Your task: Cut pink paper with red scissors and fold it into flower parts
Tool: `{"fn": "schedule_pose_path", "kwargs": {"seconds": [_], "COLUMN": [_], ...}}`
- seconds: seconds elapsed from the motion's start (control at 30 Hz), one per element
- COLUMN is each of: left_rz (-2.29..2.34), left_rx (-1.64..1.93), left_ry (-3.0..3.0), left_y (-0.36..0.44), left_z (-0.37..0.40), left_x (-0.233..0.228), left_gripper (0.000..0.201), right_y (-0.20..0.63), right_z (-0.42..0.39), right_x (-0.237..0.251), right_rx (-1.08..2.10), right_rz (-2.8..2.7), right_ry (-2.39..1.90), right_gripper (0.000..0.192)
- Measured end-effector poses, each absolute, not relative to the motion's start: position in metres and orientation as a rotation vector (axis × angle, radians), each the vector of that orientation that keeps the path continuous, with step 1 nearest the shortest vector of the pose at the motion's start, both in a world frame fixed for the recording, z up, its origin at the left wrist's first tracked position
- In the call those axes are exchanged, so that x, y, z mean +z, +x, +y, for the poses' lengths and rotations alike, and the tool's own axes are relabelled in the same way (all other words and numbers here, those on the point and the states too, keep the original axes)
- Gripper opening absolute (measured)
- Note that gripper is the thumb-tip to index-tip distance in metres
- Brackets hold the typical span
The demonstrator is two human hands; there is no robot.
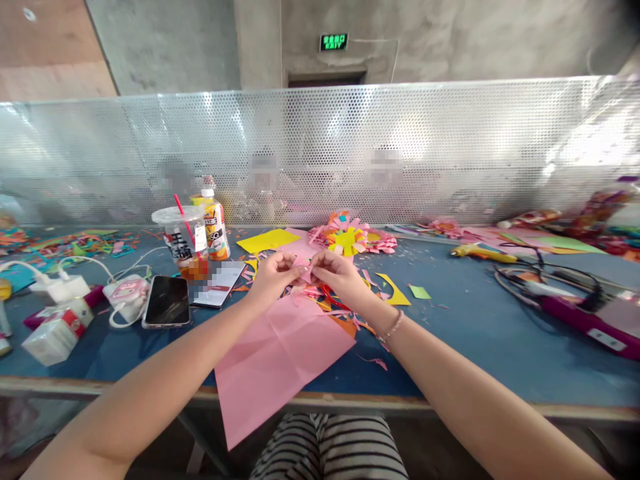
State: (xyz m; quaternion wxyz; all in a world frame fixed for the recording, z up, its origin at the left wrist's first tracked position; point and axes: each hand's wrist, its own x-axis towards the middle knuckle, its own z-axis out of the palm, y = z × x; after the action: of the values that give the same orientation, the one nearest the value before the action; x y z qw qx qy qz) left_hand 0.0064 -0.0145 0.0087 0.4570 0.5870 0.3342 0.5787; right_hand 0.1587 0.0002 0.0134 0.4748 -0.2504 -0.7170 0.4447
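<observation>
My left hand [276,272] and my right hand [336,272] meet over the middle of the table. Both are closed in a pinch on a small pink paper piece [302,272], mostly hidden by the fingers. Below them a large creased sheet of pink paper [280,360] hangs over the table's front edge. Just behind the hands lies a pile of paper flowers, among them a yellow paper flower [347,241]. Pink, orange and yellow paper scraps are strewn under and around my hands, with a curved yellow offcut [395,291] to the right.
At left stand a plastic cup with a red straw [175,233] and a juice bottle [216,227]. Nearby are a phone [167,301], white chargers [60,288] and cables. A yellow glue gun [483,253] and a purple power strip [590,327] lie right. A perforated metal screen [320,133] closes the back.
</observation>
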Motion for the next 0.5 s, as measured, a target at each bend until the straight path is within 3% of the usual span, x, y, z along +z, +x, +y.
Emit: {"fn": "schedule_pose_path", "kwargs": {"seconds": [0.5], "left_rz": [0.776], "left_rx": [1.294], "left_ry": [1.400], "left_y": [0.0070], "left_z": [-0.0136], "left_x": [0.0072], "left_gripper": [0.022], "right_y": [0.1564], "right_z": [-0.0030], "right_x": [0.0156], "right_rx": [0.862], "right_rz": [-1.860], "right_ry": [-0.652], "right_gripper": [0.006]}}
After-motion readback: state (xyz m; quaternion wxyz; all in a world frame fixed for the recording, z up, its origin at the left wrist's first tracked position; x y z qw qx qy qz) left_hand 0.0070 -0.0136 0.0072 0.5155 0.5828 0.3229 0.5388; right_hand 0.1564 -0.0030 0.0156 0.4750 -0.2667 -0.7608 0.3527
